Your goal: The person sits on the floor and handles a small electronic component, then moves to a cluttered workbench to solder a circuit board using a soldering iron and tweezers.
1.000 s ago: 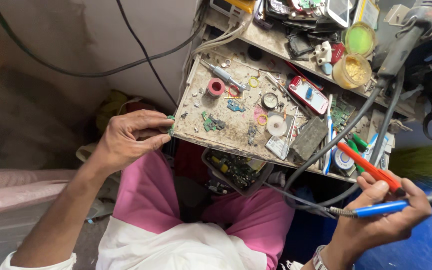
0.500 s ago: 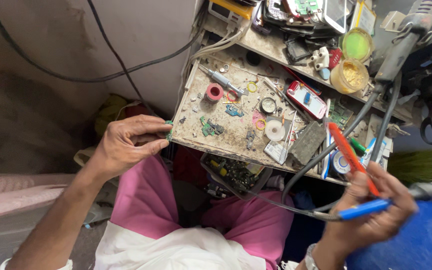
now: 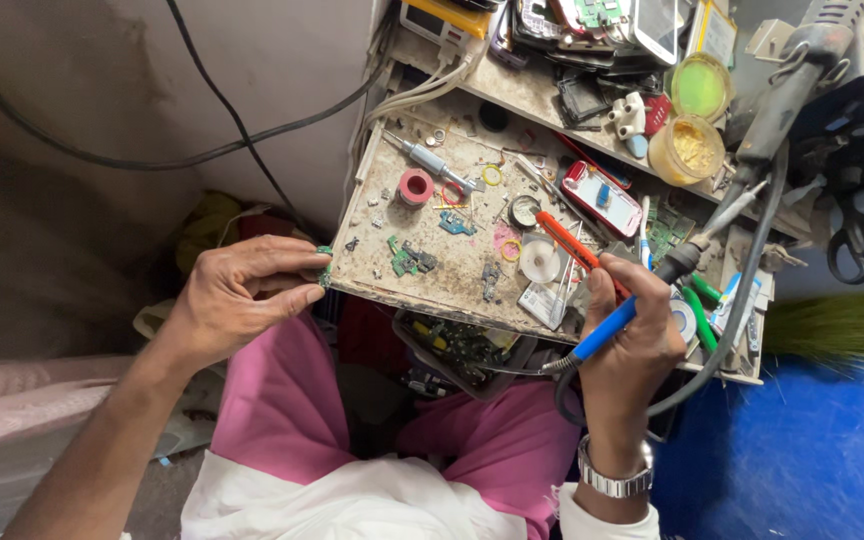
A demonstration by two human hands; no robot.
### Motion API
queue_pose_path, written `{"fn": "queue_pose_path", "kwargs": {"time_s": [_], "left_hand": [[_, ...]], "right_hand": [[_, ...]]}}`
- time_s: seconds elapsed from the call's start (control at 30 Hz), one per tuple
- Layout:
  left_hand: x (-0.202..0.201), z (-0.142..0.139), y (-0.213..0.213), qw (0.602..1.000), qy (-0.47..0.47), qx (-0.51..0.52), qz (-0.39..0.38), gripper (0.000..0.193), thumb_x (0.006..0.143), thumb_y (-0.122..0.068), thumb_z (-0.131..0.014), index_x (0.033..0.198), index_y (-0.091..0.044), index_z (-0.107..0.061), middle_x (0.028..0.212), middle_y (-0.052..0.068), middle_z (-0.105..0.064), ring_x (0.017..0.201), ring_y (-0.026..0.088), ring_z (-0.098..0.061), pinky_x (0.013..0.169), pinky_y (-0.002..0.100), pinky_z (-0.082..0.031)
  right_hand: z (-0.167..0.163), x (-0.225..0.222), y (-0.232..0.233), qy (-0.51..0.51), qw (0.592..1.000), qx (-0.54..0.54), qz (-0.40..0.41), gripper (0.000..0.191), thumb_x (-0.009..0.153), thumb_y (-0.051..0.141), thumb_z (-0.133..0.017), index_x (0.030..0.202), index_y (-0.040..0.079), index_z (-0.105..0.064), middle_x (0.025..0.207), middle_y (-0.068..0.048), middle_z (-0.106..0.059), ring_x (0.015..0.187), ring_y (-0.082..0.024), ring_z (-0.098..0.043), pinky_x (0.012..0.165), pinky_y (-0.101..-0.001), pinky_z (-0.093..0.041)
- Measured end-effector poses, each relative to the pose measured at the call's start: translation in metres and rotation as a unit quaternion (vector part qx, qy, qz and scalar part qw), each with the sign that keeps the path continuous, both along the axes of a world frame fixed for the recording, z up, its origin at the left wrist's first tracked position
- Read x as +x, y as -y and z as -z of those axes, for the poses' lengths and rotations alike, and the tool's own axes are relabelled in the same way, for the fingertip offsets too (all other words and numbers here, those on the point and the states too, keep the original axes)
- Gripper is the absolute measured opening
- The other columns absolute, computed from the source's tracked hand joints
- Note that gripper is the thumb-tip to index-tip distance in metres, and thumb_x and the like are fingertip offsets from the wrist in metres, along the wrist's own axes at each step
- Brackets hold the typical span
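Fingertips of the left hand pinch a small green circuit part at the near left corner of the dusty work board. The right hand is clenched around a blue-handled soldering iron together with an orange-handled tool. Since a second ago this hand has swung left and farther in, from off the right edge to over the board's right side, bringing the iron closer to the pinched part. Beyond lie a red tape roll and a red phone.

Head camera looks steeply down; workbench close below
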State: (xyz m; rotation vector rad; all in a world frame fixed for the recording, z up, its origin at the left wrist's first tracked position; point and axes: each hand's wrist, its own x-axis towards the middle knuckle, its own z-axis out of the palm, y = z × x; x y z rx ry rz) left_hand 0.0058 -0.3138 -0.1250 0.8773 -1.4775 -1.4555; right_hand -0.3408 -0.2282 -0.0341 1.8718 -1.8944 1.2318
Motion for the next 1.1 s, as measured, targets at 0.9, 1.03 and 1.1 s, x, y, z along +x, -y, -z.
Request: {"fn": "queue_pose_path", "kwargs": {"time_s": [0.9,1.03,1.1], "left_hand": [[0.003,-0.003,0.001,1.000,0.021,0.004,-0.002,0.035,0.084,0.003,-0.076,0.118,-0.002,-0.073,0.126,0.010,-0.070,0.103,0.014,-0.073,0.089,0.027,-0.059],[0.001,-0.002,0.001,1.000,0.009,0.010,0.003,0.034,0.084,0.004,-0.076,0.118,-0.002,-0.073,0.125,0.010,-0.070,0.103,0.014,-0.073,0.089,0.027,-0.059],[0.001,-0.002,0.001,1.000,0.003,0.011,0.005,0.035,0.084,0.004,-0.076,0.118,-0.002,-0.073,0.125,0.010,-0.070,0.103,0.014,-0.073,0.090,0.027,-0.059]], "right_hand": [[0.012,-0.001,0.016,0.118,0.993,0.015,-0.005,0.019,0.107,0.003,-0.070,0.115,-0.003,-0.054,0.102,-0.015,-0.075,0.088,-0.015,-0.076,0.077,-0.0269,-0.062],[0.019,-0.006,0.021,0.198,0.980,0.004,-0.016,0.022,0.107,0.004,-0.069,0.118,-0.003,-0.051,0.105,-0.015,-0.074,0.087,-0.014,-0.074,0.079,-0.0263,-0.062],[0.022,-0.009,0.022,0.224,0.974,-0.004,-0.020,0.023,0.107,0.005,-0.069,0.118,-0.002,-0.050,0.105,-0.014,-0.073,0.088,-0.014,-0.074,0.080,-0.0263,-0.063]]}}
